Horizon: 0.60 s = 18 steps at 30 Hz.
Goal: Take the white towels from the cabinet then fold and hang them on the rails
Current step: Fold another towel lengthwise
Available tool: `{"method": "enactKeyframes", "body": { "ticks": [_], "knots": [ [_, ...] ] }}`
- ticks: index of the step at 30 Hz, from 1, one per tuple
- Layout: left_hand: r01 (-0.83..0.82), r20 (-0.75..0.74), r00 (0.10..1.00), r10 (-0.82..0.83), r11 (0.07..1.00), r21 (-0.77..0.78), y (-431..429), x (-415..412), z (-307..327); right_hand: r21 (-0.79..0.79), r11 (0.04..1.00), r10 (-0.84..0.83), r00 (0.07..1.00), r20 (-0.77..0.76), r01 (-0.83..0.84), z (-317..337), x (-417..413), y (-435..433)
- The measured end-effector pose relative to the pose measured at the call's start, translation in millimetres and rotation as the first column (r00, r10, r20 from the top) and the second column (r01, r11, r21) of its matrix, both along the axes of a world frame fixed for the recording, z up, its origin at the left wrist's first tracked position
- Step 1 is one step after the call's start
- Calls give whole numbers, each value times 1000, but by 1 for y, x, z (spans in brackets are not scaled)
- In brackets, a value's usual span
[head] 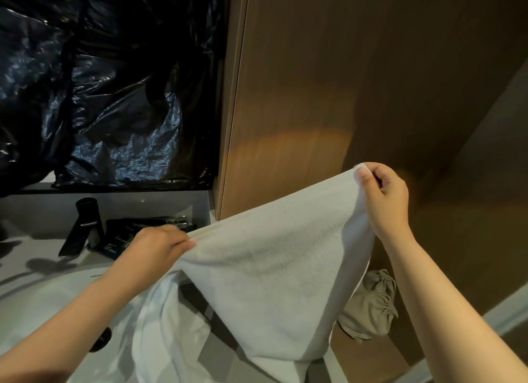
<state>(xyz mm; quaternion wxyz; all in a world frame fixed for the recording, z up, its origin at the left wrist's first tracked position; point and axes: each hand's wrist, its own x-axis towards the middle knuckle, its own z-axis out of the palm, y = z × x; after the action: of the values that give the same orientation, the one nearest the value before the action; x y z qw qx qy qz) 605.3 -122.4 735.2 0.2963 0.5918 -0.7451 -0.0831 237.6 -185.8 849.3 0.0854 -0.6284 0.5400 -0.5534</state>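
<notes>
Both hands hold one white terry towel (265,265) up in air, top edge stretched between them. I see left hand (160,247) pinching lower corner, fingers curled on cloth. Right hand (383,199) pinches higher corner between thumb and fingers. Towel hangs before brown wooden cabinet panel (300,96). Grey crumpled cloth (371,305) lies low behind towel.

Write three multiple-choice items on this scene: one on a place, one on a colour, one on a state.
1. The crumpled plastic sheet is: A left of the wooden panel B on the floor C in a bin
2. The towel is: A white B blue C red
3. It is: A folded on a shelf B stretched between left hand and right hand C hung on a rail
Answers: A, it fills the upper left; A, plain white cloth; B, each hand pinches its edge.
</notes>
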Motion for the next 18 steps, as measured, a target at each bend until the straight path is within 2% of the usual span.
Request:
{"method": "enactKeyframes", "body": {
  "ticks": [4, 6, 12, 15, 18],
  "knots": [
    [-104, -80, 992, 95, 988, -113, -5, -4, 13, -48, 999, -14, 999, 32, 15, 4, -2, 2],
    [-168, -86, 984, 159, 980, -103, -14, -6, 23, -79, 996, -41, 998, 43, 45, 9, -1, 1],
    [-131, 104, 986, 132, 991, -20, -46, -3, 67, -151, 985, -89, 996, -12, 86, 30, 1, -2],
    [-164, 105, 979, 175, 981, -98, -58, -3, 102, -206, 960, -199, 980, -22, 190, 41, -2, -4],
    [-201, 70, 972, 225, 947, -250, -68, -7, 142, -241, 927, -307, 951, -45, 288, 52, -5, -6]
  ]
}}
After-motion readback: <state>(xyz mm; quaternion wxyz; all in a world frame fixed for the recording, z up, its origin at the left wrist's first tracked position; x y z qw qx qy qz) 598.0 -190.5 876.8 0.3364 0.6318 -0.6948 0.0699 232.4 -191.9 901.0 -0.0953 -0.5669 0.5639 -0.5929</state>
